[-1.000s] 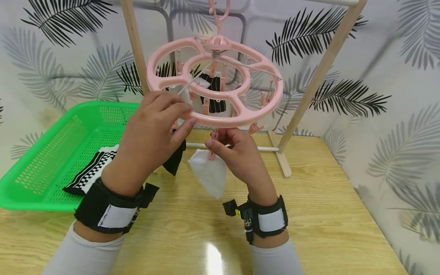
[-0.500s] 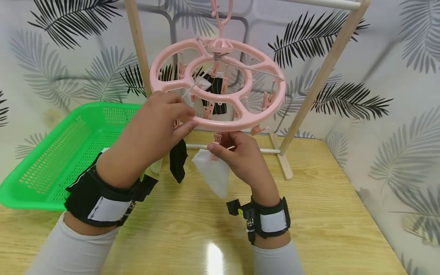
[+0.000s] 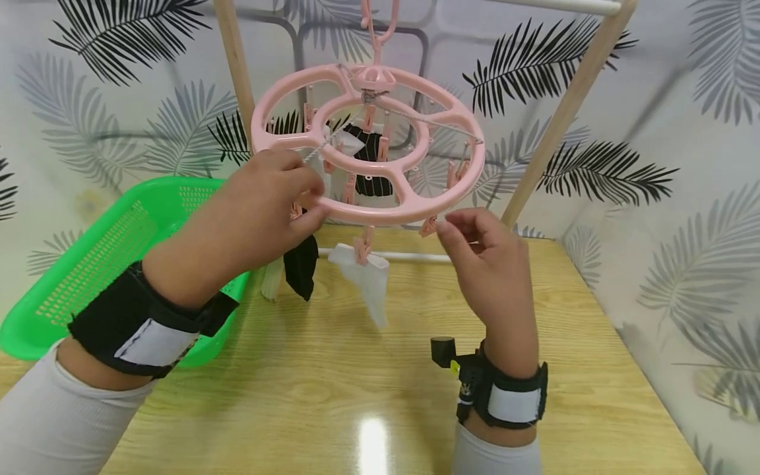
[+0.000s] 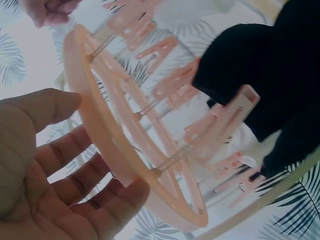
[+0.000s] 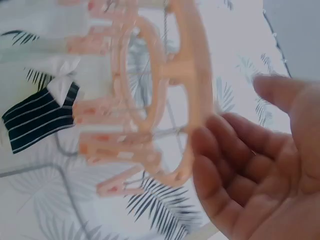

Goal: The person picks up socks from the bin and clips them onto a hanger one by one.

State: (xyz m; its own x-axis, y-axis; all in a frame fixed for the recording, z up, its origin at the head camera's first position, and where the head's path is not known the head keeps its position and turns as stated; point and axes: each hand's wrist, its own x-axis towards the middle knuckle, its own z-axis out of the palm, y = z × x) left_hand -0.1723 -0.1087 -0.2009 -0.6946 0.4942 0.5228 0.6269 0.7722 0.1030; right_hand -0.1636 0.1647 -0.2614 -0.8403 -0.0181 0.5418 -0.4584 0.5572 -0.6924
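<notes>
A pink round clip hanger [image 3: 380,214] hangs in front of me with pegs dangling below it. My left hand [image 3: 249,204] pinches the near left part of its rim between thumb and fingers. A white sock [image 3: 365,274] hangs from a pink peg [image 3: 362,251] at the near side. Just to its left a black sock [image 3: 301,267] hangs below my left hand. At the hanger's near right edge, my right hand [image 3: 493,264] holds nothing, its fingers loosely bent close to the rim. Farther back hangs a black sock with white stripes [image 5: 42,120].
A green plastic basket [image 3: 53,264] stands on the wooden table [image 3: 332,396] at the left, partly hidden behind my left arm. Wooden posts [image 3: 570,99] of a rack rise on both sides of the hanger. A white bar [image 3: 410,256] crosses low behind the socks.
My right hand has let go of the peg holding the white sock and moved right along the hanger's edge. My left hand stays on the rim.
</notes>
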